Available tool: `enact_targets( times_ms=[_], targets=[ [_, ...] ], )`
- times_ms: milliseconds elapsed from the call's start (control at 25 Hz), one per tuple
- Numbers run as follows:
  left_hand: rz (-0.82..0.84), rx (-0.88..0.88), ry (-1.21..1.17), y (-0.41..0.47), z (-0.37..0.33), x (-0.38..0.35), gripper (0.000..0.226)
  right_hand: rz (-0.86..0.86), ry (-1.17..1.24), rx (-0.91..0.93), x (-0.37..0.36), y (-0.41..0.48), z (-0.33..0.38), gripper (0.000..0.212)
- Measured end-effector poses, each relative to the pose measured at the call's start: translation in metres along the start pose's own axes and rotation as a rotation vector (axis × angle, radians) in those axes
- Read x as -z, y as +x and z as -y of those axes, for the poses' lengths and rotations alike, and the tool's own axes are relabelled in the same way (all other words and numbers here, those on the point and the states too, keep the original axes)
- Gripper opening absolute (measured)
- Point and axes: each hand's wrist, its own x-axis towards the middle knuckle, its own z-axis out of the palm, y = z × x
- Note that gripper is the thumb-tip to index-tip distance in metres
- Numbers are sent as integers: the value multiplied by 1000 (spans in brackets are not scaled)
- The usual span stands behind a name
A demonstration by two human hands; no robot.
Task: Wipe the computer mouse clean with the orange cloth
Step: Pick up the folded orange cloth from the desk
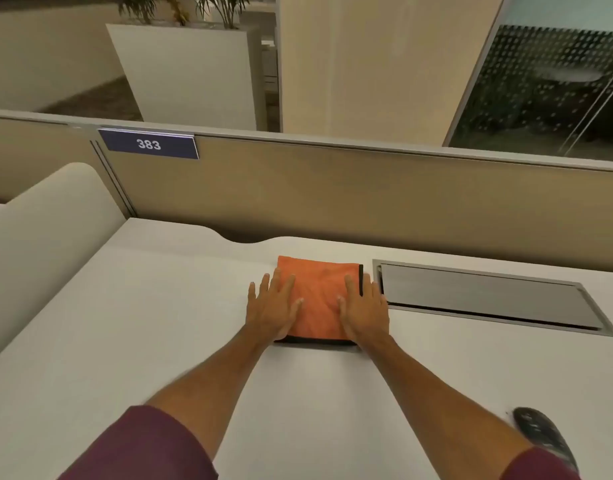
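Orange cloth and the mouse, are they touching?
Apart. The head view shows bare desk between the orange cloth and the mouse near the right forearm.

Folded orange cloth with black edging on white desk, left hand and right hand flat on its sides, dark patterned computer mouse near right, grey metal cable hatch just right of cloth.
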Motion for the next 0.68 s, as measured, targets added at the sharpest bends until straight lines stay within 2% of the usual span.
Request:
enact_targets(
  times_ms=[200, 280, 400, 520, 600, 680],
  targets=[
    [16, 10, -60, 17, 4, -22, 61, 72, 117, -120, -16, 17, -2, 51],
    [-6, 22, -131, 16, -2, -29, 56, 70, 169, -106, -24, 18, -2, 48],
    [-31, 233, -427, 23, -7, -22, 49, 49, 146, -100, -23, 22, 2, 42],
    [-135, 292, -578, 30, -11, -11, 40, 44, 226, -267, -19, 29, 4, 59],
    [-157, 426, -665, 32, -11, -2, 51, 75, 266, -360, -17, 36, 4, 70],
    [-108, 595, -776, 35, -10, 5, 59, 104, 313, -450, -15, 42, 5, 72]
  ],
)
